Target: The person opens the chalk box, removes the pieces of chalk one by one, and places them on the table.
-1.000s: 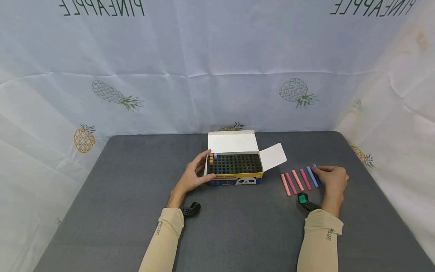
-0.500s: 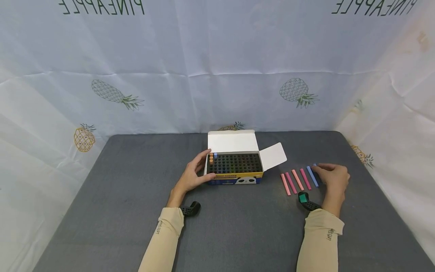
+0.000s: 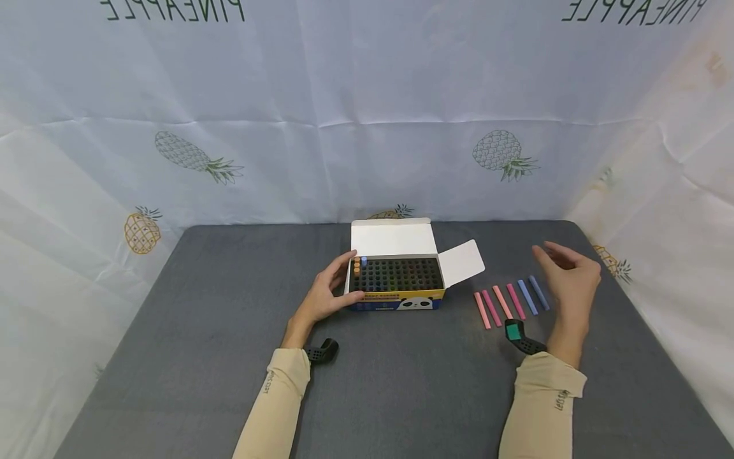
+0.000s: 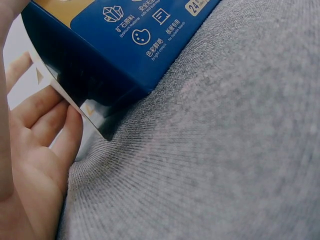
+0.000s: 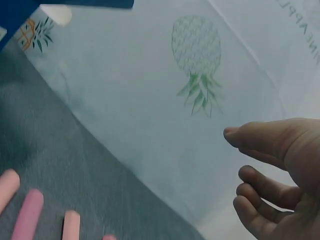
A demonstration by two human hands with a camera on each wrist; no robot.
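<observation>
My left hand (image 3: 321, 298) grips the left end of an open chalk box (image 3: 375, 306), thumb along the front wall and fingers around the side. In the left wrist view, the fingers (image 4: 45, 112) touch the box's side flap. A black holder full of holes fills the box; orange chalks (image 3: 357, 266) and a blue chalk (image 3: 364, 261) stand in its back left corner. My right hand (image 3: 572, 280) hovers above the table, holding nothing, thumb and fingers apart. Below it lie two blue chalks (image 3: 527, 298), beside pink chalks (image 3: 482, 311) and magenta chalks (image 3: 515, 301) in a slanting row.
A white lid (image 3: 392, 238) stands up behind the box, and a white side flap (image 3: 460, 263) sticks out to the right, near the chalk row. The grey table (image 3: 413, 382) ends at a pineapple-print curtain (image 3: 344, 159) behind.
My right hand has let go of the rightmost blue chalk, which now lies in the row, and has risen up and slightly right. My left hand stays on the box.
</observation>
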